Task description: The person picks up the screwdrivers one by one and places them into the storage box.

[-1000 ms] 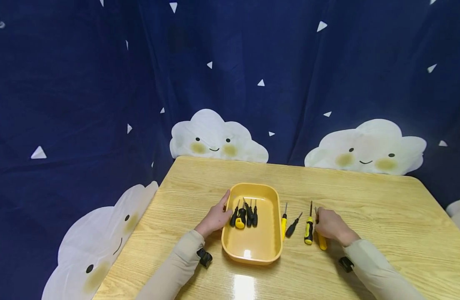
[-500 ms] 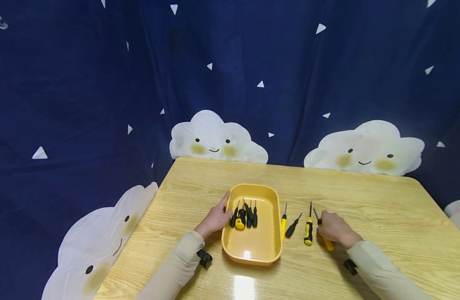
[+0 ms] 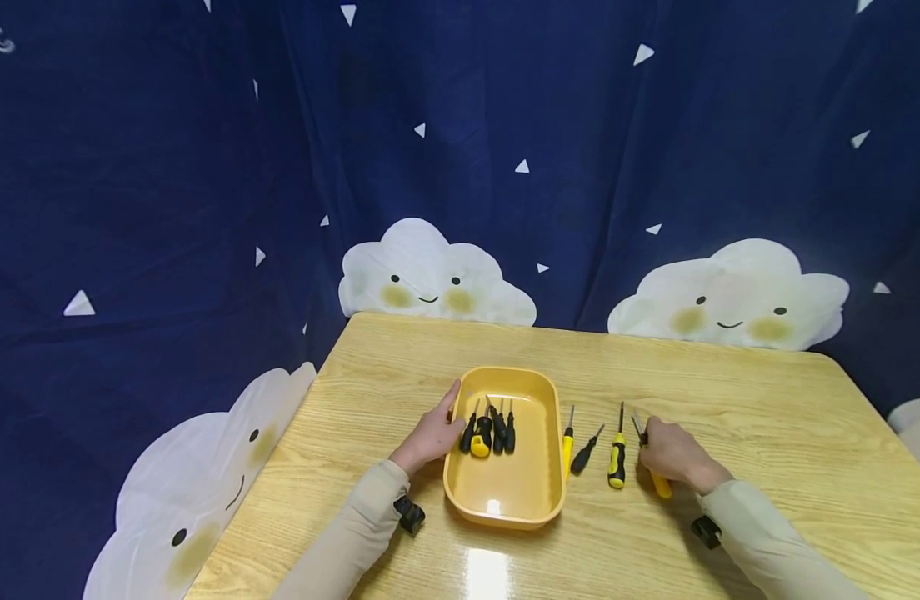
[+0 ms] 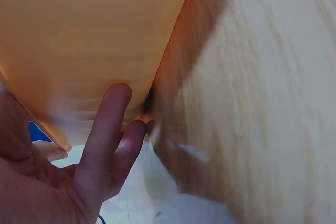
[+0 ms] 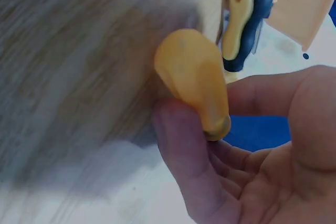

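Note:
My left hand holds the left side of a yellow-orange plastic tray, thumb over the rim. In the left wrist view its fingers lie against the outer wall. Several screwdrivers are grouped inside, mostly black-handled, one with a yellow end. Over the table's right part, my right hand grips a yellow-handled screwdriver, its metal shaft pointing away from me. The right wrist view shows the yellow handle between thumb and fingers; the hand hides its middle.
Between tray and right hand lie a yellow screwdriver against the tray's side, a small black one and a black-and-yellow one. The wooden table ends at a dark blue curtain with cloud pictures.
My right hand has shifted slightly right with the yellow-handled screwdriver, whose handle has swung to the right, away from the black-and-yellow one. The left hand and tray have stayed put.

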Available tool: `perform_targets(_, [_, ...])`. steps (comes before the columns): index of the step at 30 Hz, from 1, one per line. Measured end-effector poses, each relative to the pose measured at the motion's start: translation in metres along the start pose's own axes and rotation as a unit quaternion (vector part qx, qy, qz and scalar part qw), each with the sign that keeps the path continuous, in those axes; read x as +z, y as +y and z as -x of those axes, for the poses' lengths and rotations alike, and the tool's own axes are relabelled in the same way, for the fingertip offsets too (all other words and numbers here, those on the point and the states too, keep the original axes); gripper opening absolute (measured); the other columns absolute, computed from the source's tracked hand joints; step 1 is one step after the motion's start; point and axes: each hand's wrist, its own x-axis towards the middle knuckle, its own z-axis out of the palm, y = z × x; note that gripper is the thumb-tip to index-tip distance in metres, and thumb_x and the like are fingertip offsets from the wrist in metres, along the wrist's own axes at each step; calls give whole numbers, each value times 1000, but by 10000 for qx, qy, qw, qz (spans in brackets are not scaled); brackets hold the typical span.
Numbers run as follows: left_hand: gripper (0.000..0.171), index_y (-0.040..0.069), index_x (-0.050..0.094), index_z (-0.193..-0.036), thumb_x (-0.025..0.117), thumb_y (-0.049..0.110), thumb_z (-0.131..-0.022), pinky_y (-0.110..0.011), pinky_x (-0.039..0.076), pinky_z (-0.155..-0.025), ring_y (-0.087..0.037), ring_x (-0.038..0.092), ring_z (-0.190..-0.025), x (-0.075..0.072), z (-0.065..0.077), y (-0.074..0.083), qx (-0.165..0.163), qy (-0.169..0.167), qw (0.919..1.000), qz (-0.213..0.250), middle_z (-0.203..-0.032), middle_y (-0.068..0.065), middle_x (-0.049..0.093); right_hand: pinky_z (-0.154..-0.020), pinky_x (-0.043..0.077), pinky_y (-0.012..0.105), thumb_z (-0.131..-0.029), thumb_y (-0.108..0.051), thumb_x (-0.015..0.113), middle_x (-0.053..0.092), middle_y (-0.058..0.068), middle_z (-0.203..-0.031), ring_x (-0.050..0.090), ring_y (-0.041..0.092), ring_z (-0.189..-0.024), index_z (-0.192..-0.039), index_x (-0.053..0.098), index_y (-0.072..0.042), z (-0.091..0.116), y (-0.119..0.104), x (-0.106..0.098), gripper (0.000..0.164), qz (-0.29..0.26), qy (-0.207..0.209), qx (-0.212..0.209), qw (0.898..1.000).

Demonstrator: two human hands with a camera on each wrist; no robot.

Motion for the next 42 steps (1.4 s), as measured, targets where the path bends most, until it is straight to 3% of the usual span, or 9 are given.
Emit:
perform_targets(12, [67, 27, 10, -153, 43, 15, -97, -29, 52, -51, -18, 62, -56, 0, -2, 1, -42, -28, 10000, 72, -114, -19, 61, -43, 46, 33, -82, -3, 48, 50, 12, -70, 51, 21, -50, -100, 42, 8, -1, -3, -9, 22, -470, 126, -35, 9988])
perform_targets(20, [67, 29, 9, -153, 43, 15, -97, -30, 53, -50, -20, 63, -56, -1, -3, 2, -49, -34, 9999, 108, -116, -20, 60, -46, 51, 35, -88, -5, 50, 54, 16, -79, 55, 21, -56, -116, 38, 14, -3, -6, -17, 36, -739, 79, -20, 9972])
perform_targets(27, [67, 28, 10, -153, 44, 14, -96, -30, 53, -50, -19, 62, -54, -2, -2, 3, -26, -10, 10000, 92, -115, -20, 60, -48, 54, 38, -91, -6, 51, 56, 24, -91, 58, 22, -59, -116, 40, 13, -6, -11, -21, 34, -1256, 64, -22, 9921])
perform_targets(36, [67, 27, 10, -153, 44, 15, -97, -29, 53, -52, -19, 63, -58, -1, -1, 2, -44, 4, 10000, 60, -116, -21, 60, -52, 56, 38, -91, -5, 51, 47, 31, -105, 60, 24, -66, -120, 38, 13, -8, -16, -21, 37, -1865, 13, 131, 9824])
perform_targets(42, [67, 28, 10, -153, 44, 16, -97, -29, 53, -53, -19, 63, -59, -1, 0, 2, -96, 22, 9999, 44, -120, -22, 58, -55, 56, 41, -92, -6, 51, 45, 30, -104, 61, 26, -68, -121, 37, 13, -10, -18, -24, 37, -2105, -41, 73, 9776])
